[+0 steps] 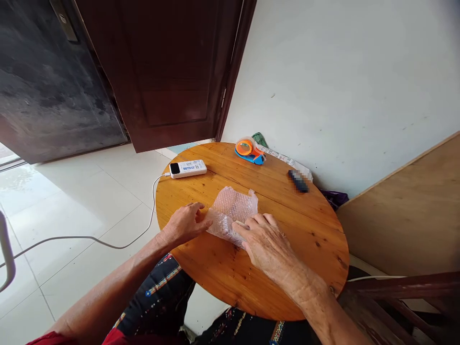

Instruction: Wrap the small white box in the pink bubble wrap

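Note:
A piece of clear bubble wrap (pixel 235 203) lies on the round wooden table (pixel 223 273), its near part folded over into a flat bundle. Whether anything is inside the fold I cannot tell. My right hand (pixel 268 242) is on the bundle's right end, thumb across the top and fingers bent around the edge. At the left end is my left hand (pixel 189 220), thumb and fingers apart, the thumb tip at the plastic's edge.
A white device with a dark screen (pixel 189 168) sits at the table's left, joined to a white cable (pixel 122 246). Toward the back stands an orange and blue tape dispenser (pixel 249 150). A dark, blurred-out object (pixel 298 181) lies right of it. A wall (pixel 341 72) rises behind.

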{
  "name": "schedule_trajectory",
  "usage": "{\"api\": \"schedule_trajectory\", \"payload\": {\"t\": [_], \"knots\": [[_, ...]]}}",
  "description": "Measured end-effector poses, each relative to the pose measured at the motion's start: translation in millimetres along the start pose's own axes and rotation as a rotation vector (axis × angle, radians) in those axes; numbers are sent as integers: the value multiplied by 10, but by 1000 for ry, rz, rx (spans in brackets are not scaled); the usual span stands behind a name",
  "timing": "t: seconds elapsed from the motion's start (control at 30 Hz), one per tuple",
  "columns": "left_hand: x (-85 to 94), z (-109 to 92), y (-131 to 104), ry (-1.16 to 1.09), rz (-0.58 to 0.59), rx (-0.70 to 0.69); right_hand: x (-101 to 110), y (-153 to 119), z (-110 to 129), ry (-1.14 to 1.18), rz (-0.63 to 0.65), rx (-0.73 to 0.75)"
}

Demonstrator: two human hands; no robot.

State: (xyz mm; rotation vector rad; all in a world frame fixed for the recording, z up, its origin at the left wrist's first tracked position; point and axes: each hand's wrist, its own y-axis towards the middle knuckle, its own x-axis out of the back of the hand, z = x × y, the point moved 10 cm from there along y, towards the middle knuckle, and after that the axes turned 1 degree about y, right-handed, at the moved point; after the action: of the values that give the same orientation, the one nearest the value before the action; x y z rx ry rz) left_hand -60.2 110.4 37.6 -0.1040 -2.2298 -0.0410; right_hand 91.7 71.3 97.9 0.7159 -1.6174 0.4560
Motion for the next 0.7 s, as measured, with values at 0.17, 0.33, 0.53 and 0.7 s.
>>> {"api": "schedule_trajectory", "payload": {"t": [0.17, 0.33, 0.53, 0.7], "knots": [[-125, -103, 113, 97, 102, 49, -40, 69, -9, 2, 55, 26], [-209, -126, 223, 152, 104, 60, -105, 148, -44, 20, 106, 35], [-236, -210, 256, -166, 44, 10, -156, 197, -73, 73, 146, 45], [-524, -417, 238, -632, 227, 136, -136, 181, -100, 114, 155, 14]]}}
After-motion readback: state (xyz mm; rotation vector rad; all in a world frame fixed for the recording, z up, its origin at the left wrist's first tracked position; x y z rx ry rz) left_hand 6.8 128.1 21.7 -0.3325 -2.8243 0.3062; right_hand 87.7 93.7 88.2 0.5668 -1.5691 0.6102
